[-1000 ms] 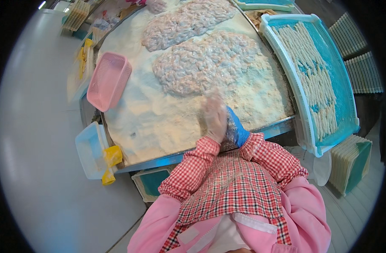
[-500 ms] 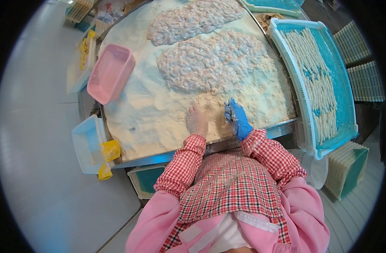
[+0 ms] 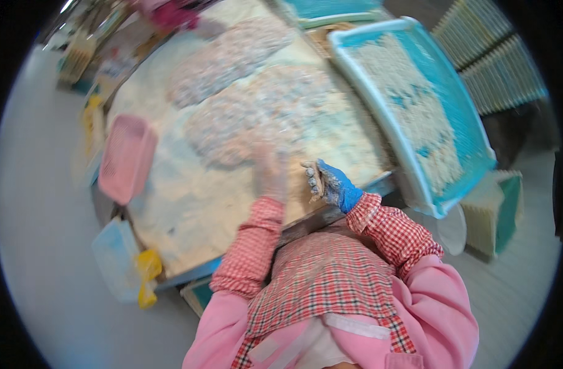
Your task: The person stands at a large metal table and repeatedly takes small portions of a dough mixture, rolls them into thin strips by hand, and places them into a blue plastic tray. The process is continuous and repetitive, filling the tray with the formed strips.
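Observation:
My right hand (image 3: 338, 186), in a blue glove caked with flour, is curled round a flour-coated strip (image 3: 317, 179) just above the near edge of the worktable. My left hand (image 3: 271, 175), in a thin clear glove, reaches to the near side of a heap of raw, pinkish meat strips (image 3: 250, 114). Motion smears its fingers, so what they touch or hold cannot be made out. Pale flour (image 3: 192, 227) is spread over the table around the heap. A second heap of strips (image 3: 226, 58) lies farther back.
A blue-lined tray (image 3: 463, 135) with rows of coated strips stands along the table's right side. On the left are a pink basket (image 3: 127, 158) and a pale blue tub (image 3: 114, 255) with a yellow cloth-like piece (image 3: 148, 270). Stacked trays (image 3: 506, 77) stand far right. Another person's dark pink sleeve (image 3: 167, 13) shows at the back.
My right hand has lifted from the flour with a coated strip in it. My left hand has moved forward toward the heap. The view has turned, and a pink sleeve appears at the back.

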Tool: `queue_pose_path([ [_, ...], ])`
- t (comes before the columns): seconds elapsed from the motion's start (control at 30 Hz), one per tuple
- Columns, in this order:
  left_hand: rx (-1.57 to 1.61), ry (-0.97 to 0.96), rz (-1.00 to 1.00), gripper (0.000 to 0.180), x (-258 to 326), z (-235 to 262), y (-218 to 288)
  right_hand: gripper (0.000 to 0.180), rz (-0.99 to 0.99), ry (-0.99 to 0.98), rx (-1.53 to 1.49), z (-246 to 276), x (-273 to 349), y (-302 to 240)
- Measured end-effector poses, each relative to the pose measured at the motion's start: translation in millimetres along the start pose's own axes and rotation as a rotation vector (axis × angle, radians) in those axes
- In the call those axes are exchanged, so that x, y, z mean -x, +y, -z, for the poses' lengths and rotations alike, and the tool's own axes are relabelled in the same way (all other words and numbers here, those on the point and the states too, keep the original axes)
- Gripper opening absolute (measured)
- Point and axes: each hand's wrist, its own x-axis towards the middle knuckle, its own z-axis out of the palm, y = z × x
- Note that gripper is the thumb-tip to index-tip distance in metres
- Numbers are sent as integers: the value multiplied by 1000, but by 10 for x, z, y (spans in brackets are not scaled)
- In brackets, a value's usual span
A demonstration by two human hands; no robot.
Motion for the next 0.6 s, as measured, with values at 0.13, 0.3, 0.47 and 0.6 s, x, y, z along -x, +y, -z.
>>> queue_pose_path([
  [0.13, -300, 173, -116, 45, -694, 221, -568, 40, 221, 383, 708, -392, 992, -1435],
  [0.3, -549, -49, -224, 32, -1342, 515, -738, 33, 617, 866, 961, 1025, 1786, -3136],
  [0.47, -719, -219, -381, 29, -1559, 509, -538, 51, 501, 807, 950, 1634, 1821, -3699],
  [0.6, -805, -257, -341, 27, -1597, 448, -568, 58, 494, 682, 1151, 1663, 1732, -3759],
])
